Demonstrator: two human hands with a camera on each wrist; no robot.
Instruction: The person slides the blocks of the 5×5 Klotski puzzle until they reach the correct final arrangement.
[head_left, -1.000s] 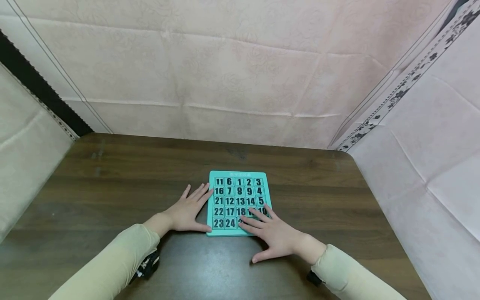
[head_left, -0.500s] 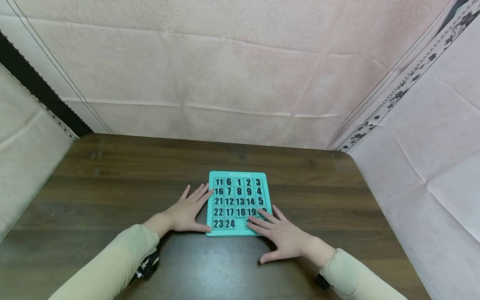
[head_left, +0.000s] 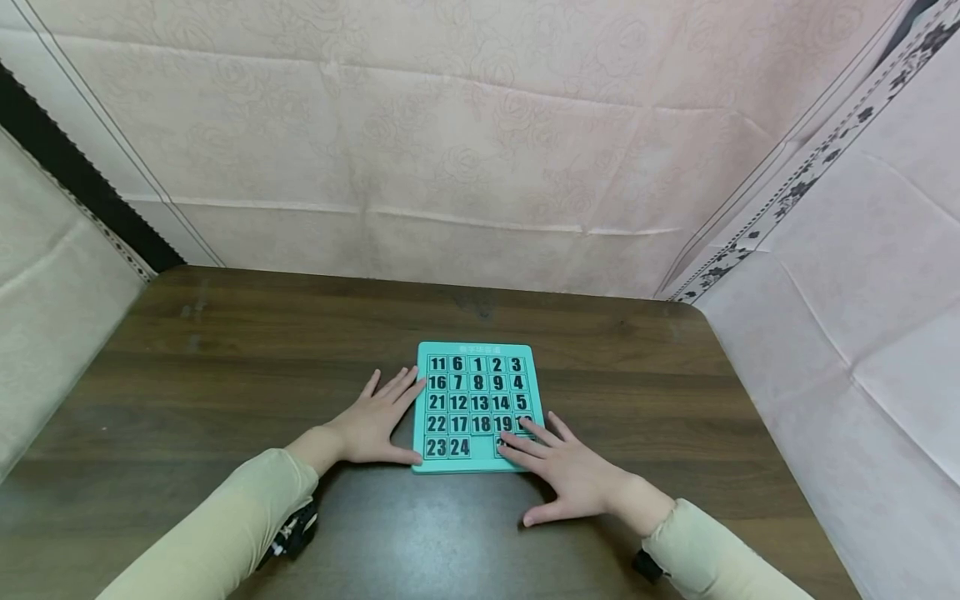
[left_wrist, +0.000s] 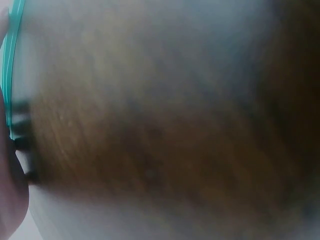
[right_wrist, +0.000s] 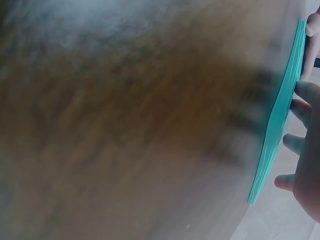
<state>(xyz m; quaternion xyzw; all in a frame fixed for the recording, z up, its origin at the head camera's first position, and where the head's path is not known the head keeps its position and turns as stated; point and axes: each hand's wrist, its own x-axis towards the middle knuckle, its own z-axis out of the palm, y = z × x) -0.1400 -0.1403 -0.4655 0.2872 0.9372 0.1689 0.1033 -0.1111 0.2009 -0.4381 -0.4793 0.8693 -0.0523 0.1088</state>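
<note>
A teal number slide puzzle (head_left: 474, 423) lies flat on the table, its numbered tiles in a grid. A bare cell shows in its bottom row, right of the 24 tile (head_left: 460, 447). My left hand (head_left: 371, 427) rests spread at the puzzle's left side, fingertips and thumb right at the edge. My right hand (head_left: 570, 473) reaches over the lower right corner with fingers extended, a fingertip on a tile beside the bare cell; it partly hides the tiles there. In the right wrist view, the puzzle's thin side (right_wrist: 275, 125) shows close to the right fingers (right_wrist: 294, 144).
The dark wooden table (head_left: 300, 333) runs back to a pale cloth curtain (head_left: 450, 167). More cloth hangs at the left (head_left: 60, 275) and right sides (head_left: 847, 333). A black wrist device (head_left: 298, 527) sits under the left sleeve.
My right hand has moved a little to the right, sliding a bottom-row tile with it; the bare cell now shows where that tile was. My left hand has stayed in place.
</note>
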